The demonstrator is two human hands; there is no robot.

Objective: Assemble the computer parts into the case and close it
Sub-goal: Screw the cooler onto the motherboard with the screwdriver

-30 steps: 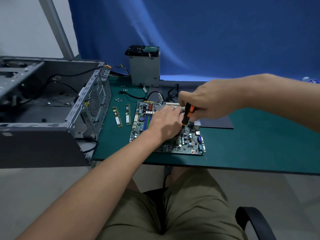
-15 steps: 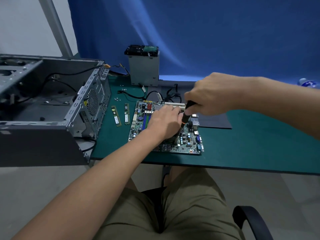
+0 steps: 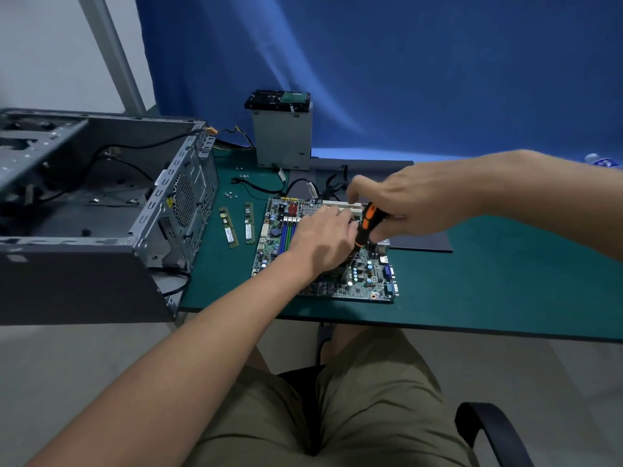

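A green motherboard (image 3: pixel 367 281) lies flat on the green table mat (image 3: pixel 488 291). My right hand (image 3: pixel 404 203) grips a black and orange screwdriver (image 3: pixel 369 224), which stands nearly upright with its tip down on the board's middle. My left hand (image 3: pixel 320 237) rests on the board beside the screwdriver shaft, fingers curled over a part that it hides. The open grey computer case (image 3: pixel 101 210) lies on its side at the left, its inside bare except for loose cables. Two RAM sticks (image 3: pixel 229 230) lie between case and board.
A grey drive cage (image 3: pixel 283 139) with a drive on top stands at the back. Loose screws (image 3: pixel 231 195) and black cables (image 3: pixel 259 187) lie behind the RAM. A dark side panel (image 3: pixel 418 242) lies flat right of the board. A chair armrest (image 3: pixel 488 429) is at lower right.
My right hand has turned on the screwdriver, so more of the orange grip shows now. The left hand stays on the board. The view has shifted slightly.
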